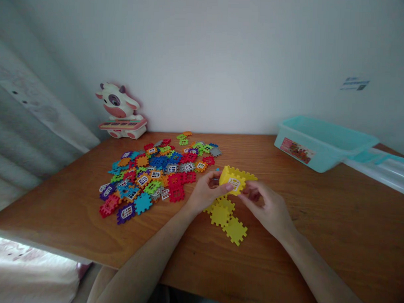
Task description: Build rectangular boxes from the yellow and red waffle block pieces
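Observation:
Between my hands, above the table, is a yellow structure of joined interlocking building tiles, with a white window piece set in its front face. My left hand grips its left side, the thumb lying on the front by the window. At the right edge, my right hand pinches the structure with thumb and fingers; its exact contact is partly hidden. Several flat yellow tiles with notched edges lie on the table just below my hands, some overlapping.
A wide pile of colourful notched tiles and window pieces spreads over the table's left half. A toy cow with a keyboard stands at the back left. At the back right sits a turquoise plastic bin, beside a clear plastic lid-like piece.

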Demonstrator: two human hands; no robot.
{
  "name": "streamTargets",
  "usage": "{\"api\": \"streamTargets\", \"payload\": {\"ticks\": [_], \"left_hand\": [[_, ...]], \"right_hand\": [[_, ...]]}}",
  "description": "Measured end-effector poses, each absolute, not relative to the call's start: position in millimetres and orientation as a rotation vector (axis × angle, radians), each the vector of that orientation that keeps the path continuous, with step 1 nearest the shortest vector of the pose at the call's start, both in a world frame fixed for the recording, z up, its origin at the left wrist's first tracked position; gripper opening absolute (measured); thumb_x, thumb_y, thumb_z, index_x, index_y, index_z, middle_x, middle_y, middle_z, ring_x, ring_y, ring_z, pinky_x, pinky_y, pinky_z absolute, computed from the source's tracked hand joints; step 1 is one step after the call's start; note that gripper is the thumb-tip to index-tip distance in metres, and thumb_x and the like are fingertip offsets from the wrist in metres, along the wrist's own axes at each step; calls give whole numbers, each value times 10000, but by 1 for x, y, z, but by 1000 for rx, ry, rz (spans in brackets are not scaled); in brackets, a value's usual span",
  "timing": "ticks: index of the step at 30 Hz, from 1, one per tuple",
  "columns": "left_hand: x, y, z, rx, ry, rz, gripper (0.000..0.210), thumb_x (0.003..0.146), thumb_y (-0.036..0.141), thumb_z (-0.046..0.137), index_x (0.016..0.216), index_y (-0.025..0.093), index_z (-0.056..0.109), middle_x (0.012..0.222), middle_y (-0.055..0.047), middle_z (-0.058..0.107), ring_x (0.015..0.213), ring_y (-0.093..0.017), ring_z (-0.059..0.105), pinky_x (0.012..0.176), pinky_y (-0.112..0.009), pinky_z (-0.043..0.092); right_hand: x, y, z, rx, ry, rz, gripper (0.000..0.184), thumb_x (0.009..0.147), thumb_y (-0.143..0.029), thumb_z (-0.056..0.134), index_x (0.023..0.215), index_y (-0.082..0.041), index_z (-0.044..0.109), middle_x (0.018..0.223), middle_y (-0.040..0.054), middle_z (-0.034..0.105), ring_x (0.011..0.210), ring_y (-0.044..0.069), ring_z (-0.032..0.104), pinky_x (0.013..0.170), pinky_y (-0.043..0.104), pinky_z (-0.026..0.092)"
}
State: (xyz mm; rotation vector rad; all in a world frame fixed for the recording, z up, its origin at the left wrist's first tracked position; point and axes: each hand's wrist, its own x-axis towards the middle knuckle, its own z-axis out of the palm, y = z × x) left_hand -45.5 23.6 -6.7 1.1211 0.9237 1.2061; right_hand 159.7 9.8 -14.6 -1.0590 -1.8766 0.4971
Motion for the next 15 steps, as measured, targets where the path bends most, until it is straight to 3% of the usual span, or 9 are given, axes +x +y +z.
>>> {"api": "streamTargets", "payload": {"ticks": [4,7,12,15], "left_hand": [[-43,21,-8,1178,892,1157,482,641,396,905,1024,176,711,1055,-101,751,927,-213,693,856,-336,539],[-42,20,-6,1185,878,1129,484,647,361,907,1050,179,711,1103,-109,747,941,-220,698,871,-346,542],[-39,18,-4,1125,873,1137,443,670,334,897,1047,186,716,1110,-102,747,950,-217,700,878,-345,539],[-38,18,-3,1026,863,1188,485,636,301,919,1056,190,705,1065,-84,752,946,-213,703,882,-337,532]], "right_hand": [[158,8,-11,-998,-2006,437,99,932,-352,647,938,-261,684,860,43,715,715,193,673,643,327,554],[157,8,-10,-991,-1996,402,155,950,-363,619,869,-263,705,864,57,715,727,203,675,635,330,556],[156,10,-11,-960,-1936,386,157,943,-349,624,845,-270,719,968,75,728,814,221,697,677,351,581],[156,9,-11,-981,-1947,413,131,940,-368,628,949,-278,724,991,76,733,804,221,695,677,365,586]]}}
